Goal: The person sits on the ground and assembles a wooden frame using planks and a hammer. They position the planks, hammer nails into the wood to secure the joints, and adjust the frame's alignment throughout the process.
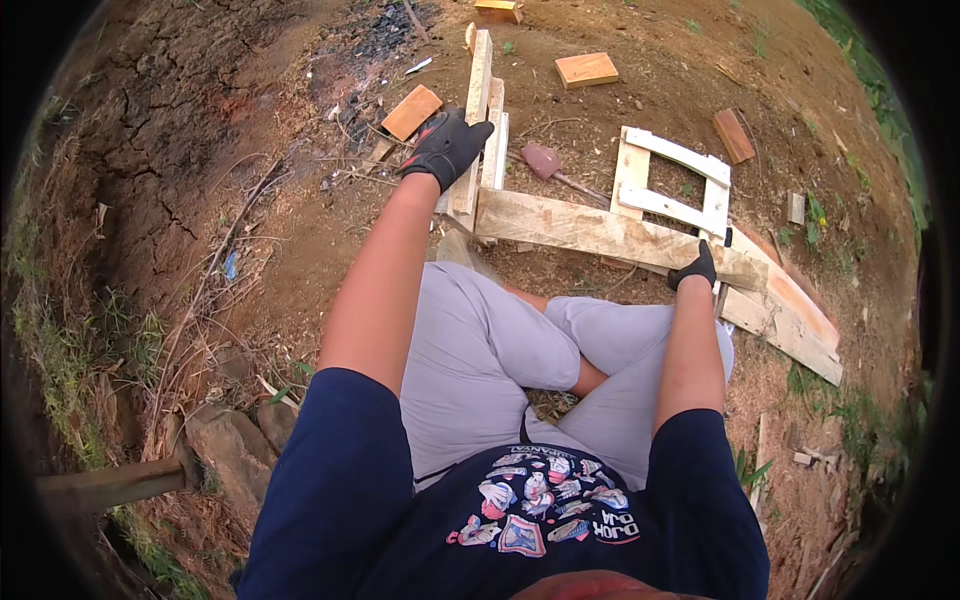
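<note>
On bare dirt, left hand (446,146) is gripping upright plank (474,120); right hand (694,268) is pressing long board (600,232), open ground beyond.

Hammer (545,160) — white frame (672,185), wood blocks (587,69)

The person wore a dark navy short-sleeved shirt with a colourful printed picture on the front and light grey trousers. The left hand (447,147) had a black glove with a red patch; the right hand (695,269) wore a black glove too.
</note>
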`<state>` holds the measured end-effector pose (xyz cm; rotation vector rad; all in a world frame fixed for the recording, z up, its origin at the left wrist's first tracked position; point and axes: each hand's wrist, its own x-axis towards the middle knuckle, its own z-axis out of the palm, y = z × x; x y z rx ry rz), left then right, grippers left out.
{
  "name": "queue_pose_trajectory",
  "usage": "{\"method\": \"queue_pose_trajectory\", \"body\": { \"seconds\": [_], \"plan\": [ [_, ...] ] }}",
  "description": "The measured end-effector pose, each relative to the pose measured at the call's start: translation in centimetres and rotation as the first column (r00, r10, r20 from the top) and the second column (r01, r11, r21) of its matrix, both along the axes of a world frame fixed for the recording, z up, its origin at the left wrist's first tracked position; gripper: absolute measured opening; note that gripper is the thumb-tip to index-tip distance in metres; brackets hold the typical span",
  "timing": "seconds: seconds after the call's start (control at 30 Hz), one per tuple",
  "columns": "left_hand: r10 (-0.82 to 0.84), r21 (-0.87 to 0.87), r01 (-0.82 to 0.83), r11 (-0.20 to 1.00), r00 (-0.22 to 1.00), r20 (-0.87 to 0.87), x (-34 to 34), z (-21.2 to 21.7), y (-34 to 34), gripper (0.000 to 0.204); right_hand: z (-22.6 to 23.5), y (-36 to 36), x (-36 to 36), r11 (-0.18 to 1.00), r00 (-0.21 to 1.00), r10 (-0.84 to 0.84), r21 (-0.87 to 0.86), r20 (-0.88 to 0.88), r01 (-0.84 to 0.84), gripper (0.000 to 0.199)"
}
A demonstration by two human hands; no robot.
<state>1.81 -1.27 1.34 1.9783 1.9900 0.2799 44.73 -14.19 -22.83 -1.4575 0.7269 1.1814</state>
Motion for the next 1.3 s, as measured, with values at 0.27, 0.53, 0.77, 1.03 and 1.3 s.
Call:
{"method": "queue_pose_trajectory", "body": {
  "seconds": [0.27, 0.53, 0.77, 1.03, 1.3],
  "plan": [
    [-0.013, -0.072, 0.022, 0.997, 0.993, 0.117, 0.3, 0.0, -0.7, 0.061, -6.4, -0.7, 2.8, 0.985, 0.998, -0.064, 0.157, -0.029, 0.068, 0.072],
    [0.021, 0.004, -0.021, 1.000, 1.000, 0.004, 0.5, -0.8, -0.3, 0.061, -7.6, -1.6, 3.0, 0.908, 0.944, 0.177, 0.323, 0.279, -0.265, 0.050],
    [-0.066, 0.002, 0.066, 0.998, 0.992, 0.109, 2.2, -0.5, 1.0, 0.060, -9.8, -3.7, 11.6, 0.773, 0.895, -0.038, 0.580, 0.445, -0.256, 0.047],
    [-0.016, -0.038, 0.016, 0.999, 1.000, -0.005, -0.1, -0.6, -0.4, 0.062, -2.1, -4.1, 4.6, 0.684, 0.933, -0.256, 0.730, 0.254, -0.011, 0.050],
    [-0.007, -0.042, 0.007, 0.999, 1.000, -0.001, -0.5, 0.1, 0.1, 0.070, -0.6, -4.9, 4.4, 0.742, 0.890, -0.305, 0.670, 0.339, -0.001, 0.056]
  ]
}}
